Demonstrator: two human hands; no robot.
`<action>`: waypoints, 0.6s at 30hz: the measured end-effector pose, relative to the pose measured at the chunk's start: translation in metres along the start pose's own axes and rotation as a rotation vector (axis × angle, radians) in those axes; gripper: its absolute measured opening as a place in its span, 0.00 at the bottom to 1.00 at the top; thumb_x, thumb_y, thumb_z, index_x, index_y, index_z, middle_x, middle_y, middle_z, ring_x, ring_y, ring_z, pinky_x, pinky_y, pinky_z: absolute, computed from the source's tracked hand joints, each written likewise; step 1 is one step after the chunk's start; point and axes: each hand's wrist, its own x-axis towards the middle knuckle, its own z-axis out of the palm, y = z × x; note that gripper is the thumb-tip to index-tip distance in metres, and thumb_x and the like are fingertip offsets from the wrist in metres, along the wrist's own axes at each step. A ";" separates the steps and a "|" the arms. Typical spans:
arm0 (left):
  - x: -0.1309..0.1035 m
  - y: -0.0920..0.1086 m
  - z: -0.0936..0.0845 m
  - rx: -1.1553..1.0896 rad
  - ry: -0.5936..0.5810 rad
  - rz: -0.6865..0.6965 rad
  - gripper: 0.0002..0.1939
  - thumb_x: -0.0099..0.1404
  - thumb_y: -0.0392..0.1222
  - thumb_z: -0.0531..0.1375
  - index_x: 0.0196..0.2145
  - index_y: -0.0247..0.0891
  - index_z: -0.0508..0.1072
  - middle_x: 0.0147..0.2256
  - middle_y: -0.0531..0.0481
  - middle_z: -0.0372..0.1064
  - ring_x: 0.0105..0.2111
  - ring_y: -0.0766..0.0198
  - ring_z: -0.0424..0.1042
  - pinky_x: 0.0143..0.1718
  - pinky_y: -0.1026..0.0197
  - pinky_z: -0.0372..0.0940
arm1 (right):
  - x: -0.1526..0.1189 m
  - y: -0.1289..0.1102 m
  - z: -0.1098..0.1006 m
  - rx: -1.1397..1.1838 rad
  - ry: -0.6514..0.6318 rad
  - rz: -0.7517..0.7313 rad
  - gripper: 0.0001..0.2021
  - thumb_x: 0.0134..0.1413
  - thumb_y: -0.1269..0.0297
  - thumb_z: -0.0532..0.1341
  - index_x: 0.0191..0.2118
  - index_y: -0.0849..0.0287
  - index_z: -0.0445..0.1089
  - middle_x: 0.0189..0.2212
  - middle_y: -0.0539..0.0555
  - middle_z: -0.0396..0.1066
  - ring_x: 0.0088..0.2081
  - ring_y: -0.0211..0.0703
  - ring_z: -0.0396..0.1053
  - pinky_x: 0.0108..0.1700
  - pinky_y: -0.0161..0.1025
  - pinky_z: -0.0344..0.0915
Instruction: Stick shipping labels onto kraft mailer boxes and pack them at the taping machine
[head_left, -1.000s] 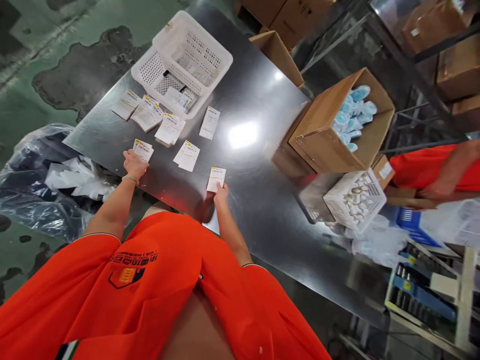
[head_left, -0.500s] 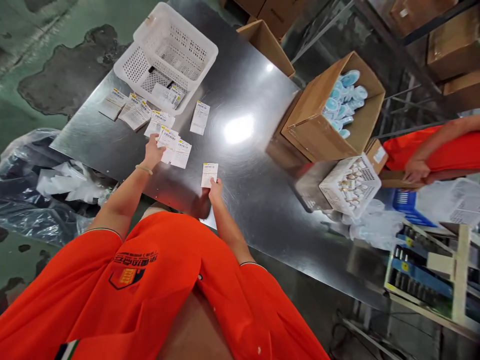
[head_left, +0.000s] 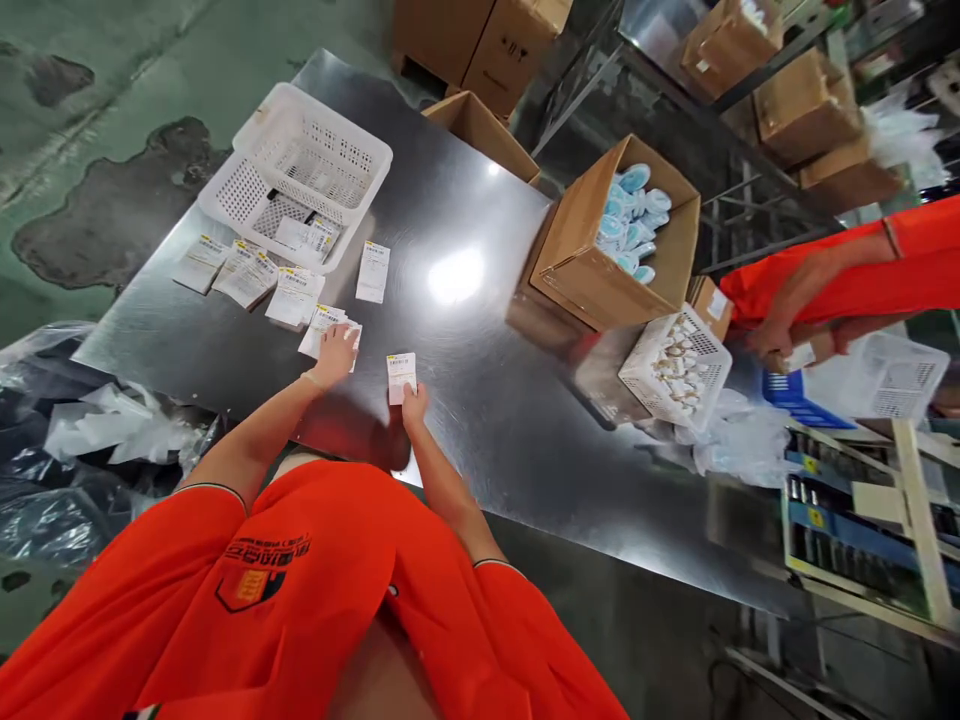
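Observation:
My right hand is closed on the lower end of a white printed label card with a yellow-marked top, held over the metal table. My left hand lies with its fingers spread over the rightmost label cards of a row and partly covers them. To its left lie further piles: a fanned pile, a thick stack and a stack at the far left. One separate label card lies above my hands, right of the baskets.
Two white plastic baskets, one resting in the other, stand at the table's far left. On the right are a carton of blue-white items and a white basket of small pieces. A co-worker's hands are beyond.
My left hand has moved right, from the middle pile onto the rightmost label cards. My right hand still holds its label card. The camera view has shifted.

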 end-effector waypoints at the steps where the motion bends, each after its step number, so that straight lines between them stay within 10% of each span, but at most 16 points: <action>1: 0.000 0.003 0.005 0.019 -0.036 0.072 0.21 0.69 0.31 0.65 0.58 0.41 0.77 0.68 0.33 0.67 0.74 0.36 0.57 0.73 0.32 0.53 | 0.001 0.000 -0.002 -0.084 0.043 -0.031 0.07 0.59 0.63 0.62 0.31 0.52 0.62 0.39 0.56 0.77 0.48 0.52 0.75 0.57 0.49 0.73; 5: 0.021 0.013 0.014 0.026 -0.030 0.113 0.16 0.72 0.33 0.64 0.56 0.40 0.78 0.67 0.31 0.68 0.75 0.35 0.57 0.74 0.31 0.50 | 0.002 0.006 -0.011 -0.306 0.171 -0.124 0.02 0.59 0.64 0.61 0.34 0.54 0.68 0.55 0.69 0.74 0.63 0.65 0.68 0.66 0.60 0.64; 13: 0.178 0.072 0.005 -0.101 0.140 -0.226 0.28 0.76 0.43 0.66 0.69 0.31 0.70 0.72 0.19 0.57 0.73 0.30 0.58 0.71 0.34 0.56 | 0.004 0.026 -0.012 -0.483 0.139 -0.206 0.09 0.67 0.61 0.56 0.39 0.55 0.72 0.64 0.75 0.69 0.64 0.75 0.65 0.65 0.69 0.61; 18: 0.224 0.081 0.012 -0.109 0.080 -0.251 0.42 0.71 0.41 0.69 0.75 0.24 0.60 0.74 0.10 0.50 0.75 0.18 0.49 0.70 0.22 0.50 | 0.009 0.043 -0.010 -0.480 0.140 -0.230 0.10 0.68 0.60 0.55 0.41 0.54 0.73 0.64 0.75 0.69 0.64 0.75 0.64 0.64 0.71 0.60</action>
